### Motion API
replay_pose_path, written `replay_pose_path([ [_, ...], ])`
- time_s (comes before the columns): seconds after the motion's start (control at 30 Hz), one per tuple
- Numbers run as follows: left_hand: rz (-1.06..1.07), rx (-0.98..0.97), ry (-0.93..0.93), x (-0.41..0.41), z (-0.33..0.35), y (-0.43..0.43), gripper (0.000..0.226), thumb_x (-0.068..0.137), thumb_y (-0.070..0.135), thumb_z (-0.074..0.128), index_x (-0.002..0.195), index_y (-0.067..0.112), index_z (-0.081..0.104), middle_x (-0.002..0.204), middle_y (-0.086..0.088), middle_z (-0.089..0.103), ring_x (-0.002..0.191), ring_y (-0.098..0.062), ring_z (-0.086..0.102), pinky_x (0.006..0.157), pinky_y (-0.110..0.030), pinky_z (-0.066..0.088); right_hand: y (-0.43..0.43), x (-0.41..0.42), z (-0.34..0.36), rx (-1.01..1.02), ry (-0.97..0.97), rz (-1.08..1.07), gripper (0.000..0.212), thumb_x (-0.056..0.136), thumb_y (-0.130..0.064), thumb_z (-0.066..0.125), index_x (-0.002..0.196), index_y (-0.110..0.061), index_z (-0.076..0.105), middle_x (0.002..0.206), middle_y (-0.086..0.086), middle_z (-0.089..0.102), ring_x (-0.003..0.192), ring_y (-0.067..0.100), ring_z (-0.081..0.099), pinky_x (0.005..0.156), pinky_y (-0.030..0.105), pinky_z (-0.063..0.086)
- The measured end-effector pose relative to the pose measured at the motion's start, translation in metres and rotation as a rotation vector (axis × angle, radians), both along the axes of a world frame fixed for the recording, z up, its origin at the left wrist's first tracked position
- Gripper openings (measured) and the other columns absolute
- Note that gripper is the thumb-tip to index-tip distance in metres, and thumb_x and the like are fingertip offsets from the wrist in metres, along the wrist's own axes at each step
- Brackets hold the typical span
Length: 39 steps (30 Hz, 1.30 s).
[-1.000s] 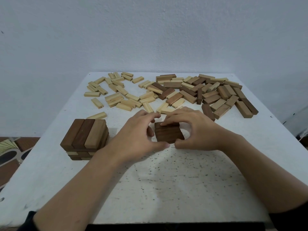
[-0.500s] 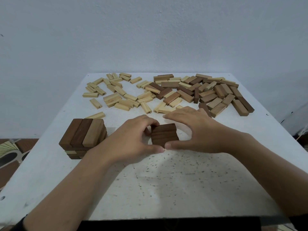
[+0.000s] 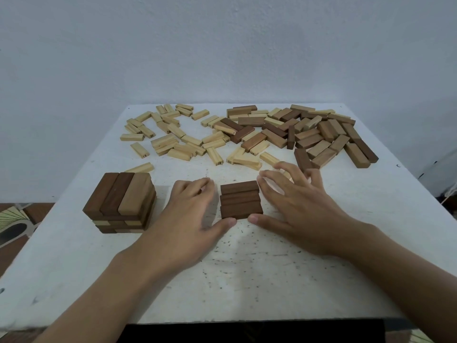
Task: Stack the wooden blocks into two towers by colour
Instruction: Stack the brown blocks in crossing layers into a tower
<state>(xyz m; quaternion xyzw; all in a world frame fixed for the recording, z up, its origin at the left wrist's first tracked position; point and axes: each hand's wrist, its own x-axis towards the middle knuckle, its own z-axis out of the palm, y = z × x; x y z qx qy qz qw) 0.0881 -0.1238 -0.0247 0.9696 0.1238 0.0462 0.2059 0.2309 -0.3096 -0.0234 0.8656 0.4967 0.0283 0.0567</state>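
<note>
While the three dark blocks [image 3: 241, 200] are lying side by side as one flat layer near the middle of the table [image 3: 247, 280], I am judging the main risk to be a stray nudge. Both thumbs are sitting at the layer's 6 o'clock edge, and a push from either, or a careless lift-off, could be skewing the blocks apart and leaving a crooked base for a tower.

A second worry is standing at the layer's 9 o'clock: the short stack [image 3: 122, 201] is mixing dark and paler wood, so I am expecting it to need re-sorting by colour.

The left hand [image 3: 195, 214] is lying at the layer's 9 o'clock, fingers loosely curled and just apart from the wood, thumb stretching toward the near corner, gripping nothing. The right hand [image 3: 294, 206] is resting at 3 o'clock, fingers spread and nearly straight, forefinger by the far corner, holding nothing. Whether the thumb tips are actually touching the wood, I cannot tell.

Farther out, pale loose blocks [image 3: 173, 142] are lying at 11 o'clock and brown loose blocks [image 3: 321, 137] at 1 o'clock.
</note>
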Motion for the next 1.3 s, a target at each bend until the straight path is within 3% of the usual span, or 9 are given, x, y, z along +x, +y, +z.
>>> replay_pose_path([
  [0.1, -0.009, 0.038, 0.025, -0.001, -0.005, -0.004, 0.074, 0.096, 0.066, 0.036, 0.156, 0.023, 0.031, 0.164, 0.014, 0.018, 0.141, -0.002, 0.005, 0.11, -0.023, 0.024, 0.001, 0.0, -0.002, 0.004, -0.006, 0.006, 0.089, 0.094, -0.078, -0.001, 0.155, -0.022, 0.033, 0.165, -0.002, 0.025, 0.152, 0.02, 0.008, 0.111, 0.049, 0.023],
  [0.2, -0.013, 0.126, 0.074, -0.001, -0.011, -0.006, 0.083, 0.096, 0.073, 0.013, 0.16, 0.021, 0.022, 0.168, 0.009, 0.009, 0.145, -0.01, 0.001, 0.117, -0.031, 0.02, 0.002, -0.002, -0.003, 0.012, -0.009, 0.014, 0.087, 0.096, -0.074, -0.001, 0.154, -0.02, 0.036, 0.163, -0.002, 0.029, 0.151, 0.019, 0.01, 0.11, 0.049, 0.025],
  [0.27, -0.012, 0.224, 0.101, -0.001, -0.015, -0.008, 0.09, 0.089, 0.071, -0.005, 0.161, 0.021, 0.015, 0.169, 0.007, 0.004, 0.147, -0.012, -0.002, 0.115, -0.038, 0.018, 0.003, -0.003, -0.005, 0.011, -0.015, 0.02, 0.087, 0.097, -0.072, -0.001, 0.153, -0.019, 0.038, 0.162, -0.001, 0.031, 0.151, 0.02, 0.011, 0.11, 0.049, 0.025],
  [0.37, -0.006, 0.28, 0.116, 0.001, -0.018, -0.009, 0.091, 0.087, 0.065, -0.015, 0.162, 0.019, 0.008, 0.17, 0.006, -0.001, 0.15, -0.011, -0.008, 0.114, -0.04, 0.015, 0.004, -0.003, -0.007, 0.008, -0.026, 0.018, 0.086, 0.098, -0.07, 0.0, 0.149, -0.016, 0.043, 0.16, 0.002, 0.036, 0.151, 0.021, 0.015, 0.108, 0.05, 0.028],
  [0.6, 0.019, 0.271, 0.114, 0.002, -0.022, -0.009, 0.086, 0.09, 0.065, -0.013, 0.164, 0.025, 0.006, 0.17, 0.012, -0.006, 0.151, -0.009, -0.007, 0.114, -0.038, 0.011, 0.008, -0.009, -0.01, 0.024, -0.025, -0.002, 0.088, 0.099, -0.064, -0.003, 0.151, -0.008, 0.039, 0.162, 0.006, 0.032, 0.15, 0.021, 0.014, 0.109, 0.049, 0.028],
  [0.83, 0.037, 0.279, 0.113, 0.001, -0.019, -0.009, 0.084, 0.09, 0.066, -0.009, 0.163, 0.028, 0.009, 0.169, 0.017, -0.005, 0.151, -0.008, -0.004, 0.109, -0.036, 0.004, 0.008, -0.009, -0.008, 0.007, 0.015, -0.022, 0.087, 0.096, -0.067, -0.007, 0.156, -0.016, 0.03, 0.166, 0.002, 0.021, 0.15, 0.02, 0.014, 0.113, 0.051, 0.025],
  [1.03, 0.019, 0.287, 0.134, 0.0, -0.015, -0.008, 0.083, 0.092, 0.066, -0.008, 0.163, 0.027, 0.008, 0.17, 0.016, -0.004, 0.152, -0.009, -0.003, 0.111, -0.04, 0.008, 0.005, -0.005, -0.01, 0.012, 0.031, -0.025, 0.087, 0.095, -0.07, -0.005, 0.158, -0.019, 0.027, 0.167, -0.001, 0.019, 0.149, 0.017, 0.015, 0.113, 0.049, 0.022],
  [1.17, 0.004, 0.277, 0.128, -0.001, -0.014, -0.005, 0.083, 0.091, 0.07, -0.005, 0.163, 0.029, 0.008, 0.17, 0.018, -0.003, 0.151, -0.007, -0.002, 0.106, -0.037, 0.006, 0.002, 0.001, -0.006, 0.063, 0.102, -0.017, 0.096, 0.087, -0.08, -0.005, 0.158, -0.023, 0.026, 0.166, -0.008, 0.021, 0.148, 0.01, 0.015, 0.113, 0.046, 0.015],
  [1.3, 0.007, 0.148, 0.088, -0.002, -0.012, -0.001, 0.087, 0.089, 0.076, 0.006, 0.163, 0.032, 0.011, 0.169, 0.02, 0.005, 0.151, -0.002, 0.0, 0.113, -0.036, 0.01, -0.003, 0.009, -0.004, 0.18, 0.222, -0.027, 0.102, 0.079, -0.088, 0.007, 0.156, -0.027, 0.034, 0.161, -0.014, 0.032, 0.145, 0.003, 0.023, 0.118, 0.045, 0.014],
])
